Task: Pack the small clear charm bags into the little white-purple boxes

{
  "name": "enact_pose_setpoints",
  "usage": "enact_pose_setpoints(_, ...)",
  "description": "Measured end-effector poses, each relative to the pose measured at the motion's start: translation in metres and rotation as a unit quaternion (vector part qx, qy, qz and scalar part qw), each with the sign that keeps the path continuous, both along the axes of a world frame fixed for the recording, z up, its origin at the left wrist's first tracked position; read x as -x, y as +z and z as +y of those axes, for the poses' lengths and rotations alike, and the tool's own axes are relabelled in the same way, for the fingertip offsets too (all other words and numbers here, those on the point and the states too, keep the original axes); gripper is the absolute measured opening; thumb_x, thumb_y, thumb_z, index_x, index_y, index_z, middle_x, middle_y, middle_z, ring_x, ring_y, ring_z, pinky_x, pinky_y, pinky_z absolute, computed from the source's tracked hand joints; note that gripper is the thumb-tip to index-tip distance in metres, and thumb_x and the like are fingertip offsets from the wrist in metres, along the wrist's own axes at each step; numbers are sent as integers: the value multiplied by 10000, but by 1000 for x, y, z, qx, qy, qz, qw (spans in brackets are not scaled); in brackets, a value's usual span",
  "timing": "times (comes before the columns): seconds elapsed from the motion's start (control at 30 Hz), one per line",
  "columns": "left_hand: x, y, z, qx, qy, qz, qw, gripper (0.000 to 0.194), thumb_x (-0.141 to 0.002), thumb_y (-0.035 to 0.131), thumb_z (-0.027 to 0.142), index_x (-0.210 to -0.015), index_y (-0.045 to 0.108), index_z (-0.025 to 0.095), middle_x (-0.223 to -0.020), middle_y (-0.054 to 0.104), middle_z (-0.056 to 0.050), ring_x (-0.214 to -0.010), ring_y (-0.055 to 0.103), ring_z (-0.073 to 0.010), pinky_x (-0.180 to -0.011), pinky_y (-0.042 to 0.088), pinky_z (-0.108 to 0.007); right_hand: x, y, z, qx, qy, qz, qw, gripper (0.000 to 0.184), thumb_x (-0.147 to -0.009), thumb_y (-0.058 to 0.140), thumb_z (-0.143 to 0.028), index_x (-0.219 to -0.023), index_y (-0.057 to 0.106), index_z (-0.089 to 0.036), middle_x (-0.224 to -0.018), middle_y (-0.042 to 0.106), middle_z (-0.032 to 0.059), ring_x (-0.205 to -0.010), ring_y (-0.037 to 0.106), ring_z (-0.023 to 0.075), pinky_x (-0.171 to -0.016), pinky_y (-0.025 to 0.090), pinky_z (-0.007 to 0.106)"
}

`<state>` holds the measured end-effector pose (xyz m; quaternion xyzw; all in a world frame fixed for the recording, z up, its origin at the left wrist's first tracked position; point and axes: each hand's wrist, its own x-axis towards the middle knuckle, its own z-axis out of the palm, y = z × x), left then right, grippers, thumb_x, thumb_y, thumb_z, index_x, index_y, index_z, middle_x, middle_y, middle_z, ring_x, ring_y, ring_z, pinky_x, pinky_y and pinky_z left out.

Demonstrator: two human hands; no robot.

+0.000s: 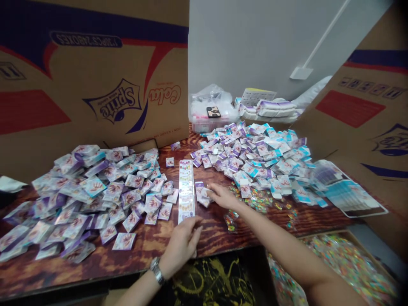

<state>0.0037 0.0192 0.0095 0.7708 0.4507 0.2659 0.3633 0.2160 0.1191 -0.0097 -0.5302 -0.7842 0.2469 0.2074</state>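
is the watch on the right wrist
No, the metal wristwatch is on the left wrist, just behind the left hand.

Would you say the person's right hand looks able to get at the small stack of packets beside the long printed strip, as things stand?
Yes, most likely: the right hand is already at the small stack of packets, and nothing seems to lie between them. The long printed strip lies on the stack's far side, so it doesn't block the way.

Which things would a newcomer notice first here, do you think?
Heaps of small purple-and-white packets spread left and right across the wooden table stand out first. Behind them rises an upside-down Sprite cardboard box panel. A long printed strip lies between the heaps, by the left hand.
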Motion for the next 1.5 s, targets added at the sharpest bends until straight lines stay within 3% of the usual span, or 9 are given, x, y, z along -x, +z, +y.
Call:
enact_pose_setpoints(0.2, -31, -7, 29, -204, -47, 185, 960, 423, -836, 528, 289, -1214, 456, 114, -1248, 484, -196, -1192, 416, -312, -981, 365, -466, -29, 33, -31, 5, -24, 27, 999, 243, -931, 387, -346, -928, 563, -179, -886, 605, 41, -824, 553, 168, -715, 414, 263)
enact_pose_setpoints(0.33, -47, -26, 30, -233, -68, 282, 928, 548, -783, 598, 346, -1234, 439, 79, -1281, 454, -244, -1224, 373, -382, -966, 338, -513, -51, 42, -59, 62, 69, -21, 995, 191, -896, 467, -300, -869, 621, -190, -815, 632, 27, -773, 565, 163, -710, 412, 259)
enact_pose_setpoints(0.53, -49, -33, 19, -267, -97, 352, 892, 397, -857, 386, 57, -1252, 430, 67, -1262, 491, -237, -1070, 514, -297, -858, 423, -433, -64, 18, -103, 127, 81, -76, 986, 147, -849, 522, -243, -882, 653, -185, -807, 659, 44, -750, 588, 179, -681, 416, 260)
enact_pose_setpoints(0.73, -41, -15, 22, -239, -91, 269, 929, 433, -849, 399, 65, -1279, 423, 102, -1291, 478, -200, -1052, 497, -283, -869, 424, -445, -49, -1, -103, 137, 43, -41, 989, 528, -871, 494, -286, -1374, 363, -192, -867, 651, 50, -741, 581, 181, -687, 424, 275)
enact_pose_setpoints(0.87, -21, 0, 23, -127, -7, 75, 989, 410, -878, 441, 207, -1284, 437, 151, -1241, 526, -142, -1114, 464, -258, -956, 376, -426, -51, 2, -101, 157, 3, 15, 987, 429, -865, 507, -331, -1271, 466, -200, -760, 620, 1, -653, 556, 149, -607, 411, 238)
enact_pose_setpoints(0.97, -4, 8, 22, 71, 48, -110, 990, 355, -874, 480, 310, -1208, 518, 196, -1190, 577, -90, -1095, 506, -225, -963, 374, -375, -52, -1, -104, 166, -34, 27, 985, 234, -868, 496, -340, -1013, 585, -180, -725, 616, -7, -633, 563, 137, -576, 412, 219)
enact_pose_setpoints(1.1, 5, 12, 16, 351, 97, -338, 868, 333, -812, 580, 365, -1092, 596, 185, -1065, 639, -66, -921, 591, -185, -815, 462, -291, -40, -10, -106, 146, -61, 0, 987, 172, -860, 503, -318, -889, 614, -189, -773, 634, 14, -703, 582, 159, -655, 429, 250)
enact_pose_setpoints(1.2, 6, 14, 11, 441, 134, -400, 792, 384, -740, 672, 361, -1068, 612, 170, -960, 652, -59, -766, 598, -153, -651, 497, -252, -30, -15, -104, 114, -88, -31, 989, 142, -828, 547, -289, -896, 623, -191, -897, 624, 55, -883, 561, 203, -791, 404, 294)
enact_pose_setpoints(1.5, 11, 12, 0, 485, 157, -474, 718, 348, -750, 673, 288, -1054, 611, 130, -867, 649, -64, -666, 605, -157, -507, 508, -260, -19, -18, -105, 107, -90, -102, 985, 125, -828, 564, -311, -829, 571, -186, -840, 589, 42, -785, 554, 180, -697, 390, 269)
